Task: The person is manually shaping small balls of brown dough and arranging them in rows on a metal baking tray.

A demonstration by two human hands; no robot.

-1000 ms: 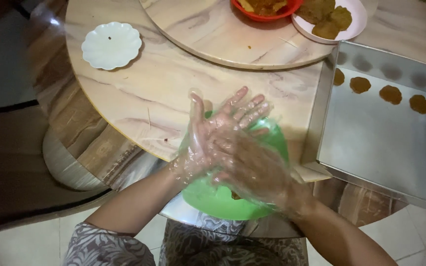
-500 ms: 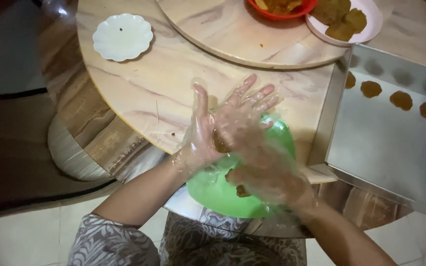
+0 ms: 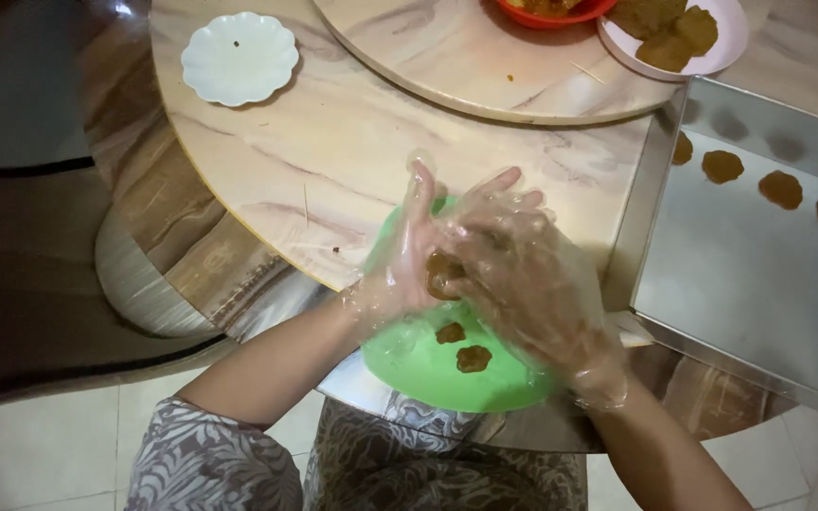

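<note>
The left hand (image 3: 409, 260) and right hand (image 3: 523, 274), both in loose clear plastic gloves, press together around a brown dough lump (image 3: 443, 273) above the green plate (image 3: 428, 364) (two smaller pieces lie on it). Even, gentle palm pressure probably shapes it best without sticking or tearing the gloves.

Bowl (image 3: 428, 364) left of tray (image 3: 740, 284), on table (image 3: 333, 161)
</note>
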